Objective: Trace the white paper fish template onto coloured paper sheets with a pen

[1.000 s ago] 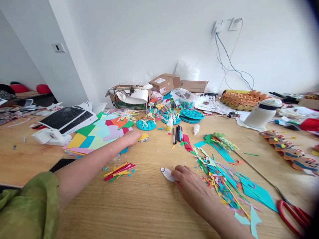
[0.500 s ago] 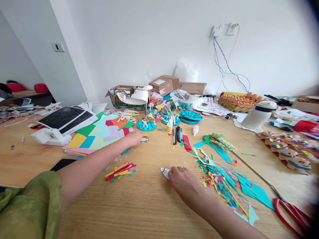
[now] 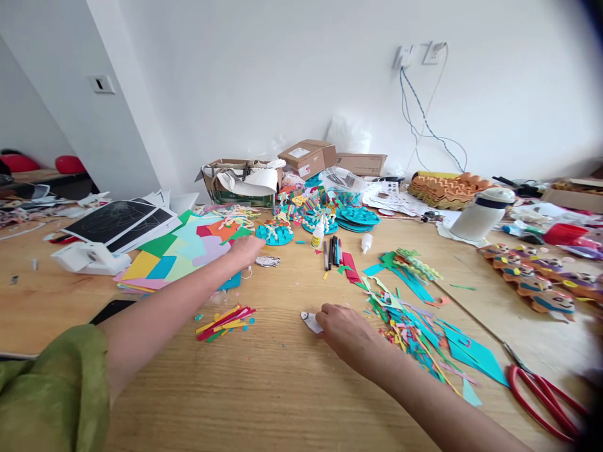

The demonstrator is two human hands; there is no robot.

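A small white paper fish with a drawn eye lies at the middle of the table. The fingers of my right hand are closed over its tail end. My left hand reaches out beside the pile of coloured paper, just short of a turquoise scalloped disc. Its fingers point away from me and are mostly hidden, so what they hold, if anything, does not show. Right of that hand, a second paper fish with dark markings lies flat. Coloured paper strips lie between my arms.
A glue bottle, several pens and a small white bottle stand or lie ahead. Paper scraps and red-handled scissors lie at right. A tape dispenser is at left, cardboard boxes at the back.
My left hand has drawn slightly left, away from the second paper fish, which now shows more fully. My right hand stays on its fish. The whole view has shifted a little.
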